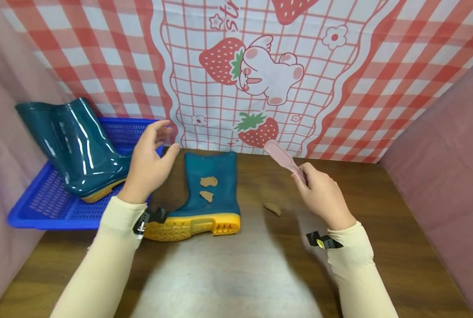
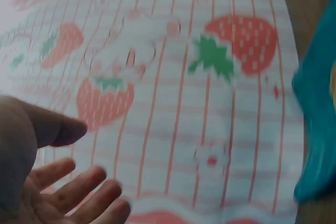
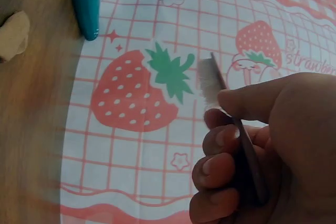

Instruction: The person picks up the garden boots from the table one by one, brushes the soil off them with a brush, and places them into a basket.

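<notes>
1 brush (image 1: 279,155), right hand (image 1: 323,194) gripping; left hand (image 1: 149,161) loose; bristles (image 3: 210,81) only in right wrist view

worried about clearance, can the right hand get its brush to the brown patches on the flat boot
Probably yes: the right hand grips the pink brush, nothing covers the brown patches on the teal rain boot, and the left hand is to one side.

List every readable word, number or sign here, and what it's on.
"strawbe", cut off at the picture's edge: on the red-and-white strawberry-print cloth, right wrist view.
Sideways letters on it, head view: cut off, not surely legible.
White marks on the black strap at the left wrist: too small to read.
</notes>
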A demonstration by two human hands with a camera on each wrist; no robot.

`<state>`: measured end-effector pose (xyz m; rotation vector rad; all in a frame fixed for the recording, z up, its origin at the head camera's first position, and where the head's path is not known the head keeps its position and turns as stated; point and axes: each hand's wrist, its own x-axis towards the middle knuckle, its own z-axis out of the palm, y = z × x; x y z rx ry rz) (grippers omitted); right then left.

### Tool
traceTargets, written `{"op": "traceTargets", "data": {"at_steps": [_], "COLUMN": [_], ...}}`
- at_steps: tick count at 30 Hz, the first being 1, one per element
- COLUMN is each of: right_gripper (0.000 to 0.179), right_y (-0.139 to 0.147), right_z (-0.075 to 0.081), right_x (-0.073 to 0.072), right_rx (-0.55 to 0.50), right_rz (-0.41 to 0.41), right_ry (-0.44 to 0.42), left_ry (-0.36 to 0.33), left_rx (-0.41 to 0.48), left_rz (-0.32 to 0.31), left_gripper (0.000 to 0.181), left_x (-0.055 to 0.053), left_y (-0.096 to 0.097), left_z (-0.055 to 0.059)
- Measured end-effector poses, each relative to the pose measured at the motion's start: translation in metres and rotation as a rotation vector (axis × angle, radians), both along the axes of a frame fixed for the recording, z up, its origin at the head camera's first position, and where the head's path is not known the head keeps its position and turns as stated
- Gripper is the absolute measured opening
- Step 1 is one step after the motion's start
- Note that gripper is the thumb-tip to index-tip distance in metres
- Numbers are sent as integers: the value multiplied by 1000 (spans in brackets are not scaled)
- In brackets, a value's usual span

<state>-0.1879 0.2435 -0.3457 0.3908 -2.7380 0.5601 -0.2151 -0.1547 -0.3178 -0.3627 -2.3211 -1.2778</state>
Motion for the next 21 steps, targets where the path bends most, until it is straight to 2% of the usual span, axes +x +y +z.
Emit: {"op": "traceTargets", "data": {"at_steps": [4,8,17,21], "right_gripper": [15,16,15,15], "right_y": [-2,-5,-12,-13], "right_z": [5,10,13,12], "right_x": [4,9,13,14], "right_rx": [10,22,46,61], "right_rz": [2,11,22,22], "right_ry": [2,-25,-80,-92], "left_ry": [-63,-145,-257,-333], "left_rx": [-56,-89,-140,-195], "left_rz": [-147,-228,-218,-209], "left_gripper": [49,47,45,47], "left_x": [-1,-2,-10,-11], "left_y": [26,39,43,44], "left_z": [-5,-11,-22,-25]}}
